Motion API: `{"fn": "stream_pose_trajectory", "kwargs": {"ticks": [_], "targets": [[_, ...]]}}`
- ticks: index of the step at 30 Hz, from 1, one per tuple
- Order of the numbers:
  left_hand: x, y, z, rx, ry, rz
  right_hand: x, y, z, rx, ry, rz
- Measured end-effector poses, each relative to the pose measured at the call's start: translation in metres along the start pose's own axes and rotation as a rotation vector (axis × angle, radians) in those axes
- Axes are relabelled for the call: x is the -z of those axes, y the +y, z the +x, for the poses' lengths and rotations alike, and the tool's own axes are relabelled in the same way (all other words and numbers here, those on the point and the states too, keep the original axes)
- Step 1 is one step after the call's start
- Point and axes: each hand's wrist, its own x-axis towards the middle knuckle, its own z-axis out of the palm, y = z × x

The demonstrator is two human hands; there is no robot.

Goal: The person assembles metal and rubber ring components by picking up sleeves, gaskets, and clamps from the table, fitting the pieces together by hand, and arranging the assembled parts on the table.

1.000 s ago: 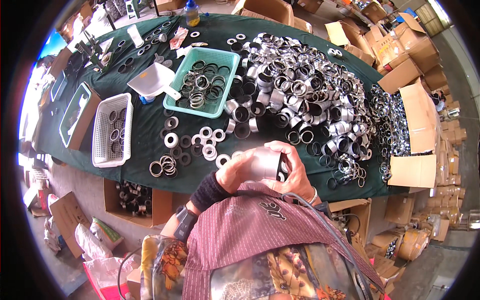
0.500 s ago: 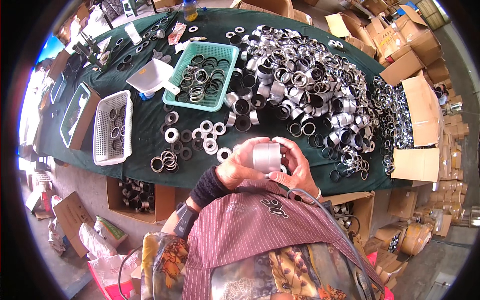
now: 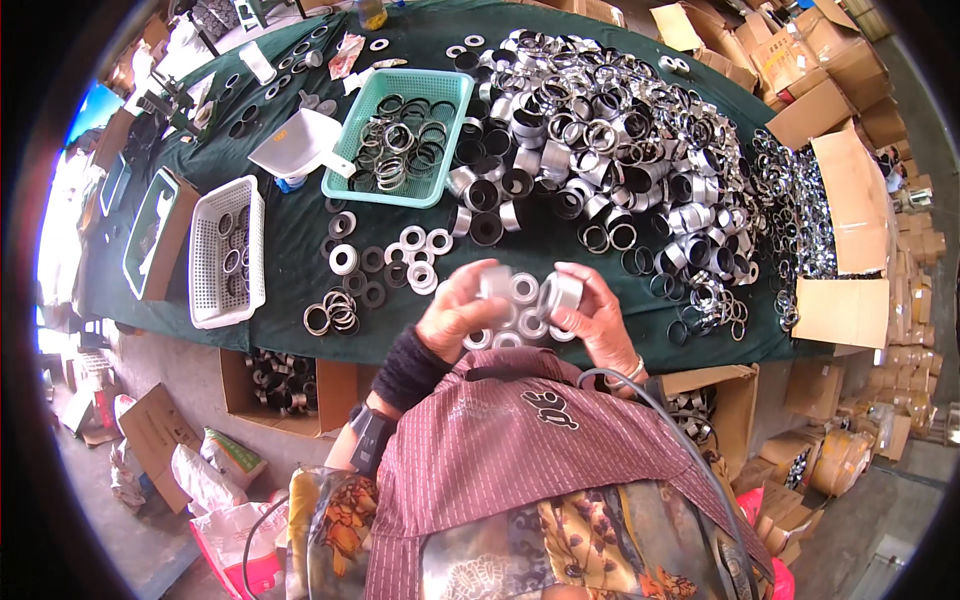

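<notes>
My left hand (image 3: 455,312) grips a short silver metal ring (image 3: 495,283) just above the near edge of the green-covered table (image 3: 300,225). My right hand (image 3: 600,320) is closed on a second silver ring (image 3: 562,292). The two rings are a little apart, and between and below them several white and silver rings (image 3: 522,312) lie on the cloth. A black wrist wrap covers my left forearm.
A big heap of metal rings (image 3: 620,150) fills the table's right half. A teal basket (image 3: 405,135) of rings, a white scoop (image 3: 298,145) and a white basket (image 3: 228,250) stand to the left. Loose rings (image 3: 385,265) lie nearby. Cardboard boxes (image 3: 850,210) ring the table.
One second ago both hands held a single silver cylinder together. Now they have drawn apart, each with its own ring, and the view has tilted slightly.
</notes>
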Motion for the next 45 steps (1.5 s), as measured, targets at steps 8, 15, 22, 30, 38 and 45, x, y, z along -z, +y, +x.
{"fn": "stream_pose_trajectory", "kwargs": {"ticks": [8,15,22,30,38,45], "targets": [[0.195,-0.089,-0.035,-0.174,0.645,1.252,0.115,0.053,-0.015,-0.001,0.546,0.113],[0.221,-0.127,-0.067,0.265,0.998,1.225,0.227,0.149,-0.039,0.060,1.125,-0.215],[0.201,-0.145,-0.036,0.243,0.942,1.432,0.240,0.205,-0.050,-0.082,1.294,-0.630],[0.188,-0.146,-0.003,0.221,0.860,1.510,0.218,0.227,-0.035,0.110,1.222,-0.991],[0.178,-0.154,0.030,0.157,0.662,1.492,0.249,0.196,-0.055,-0.120,1.134,-0.800],[0.193,-0.151,0.031,0.212,0.698,1.479,0.346,0.128,-0.055,-0.211,1.745,-0.552]]}}
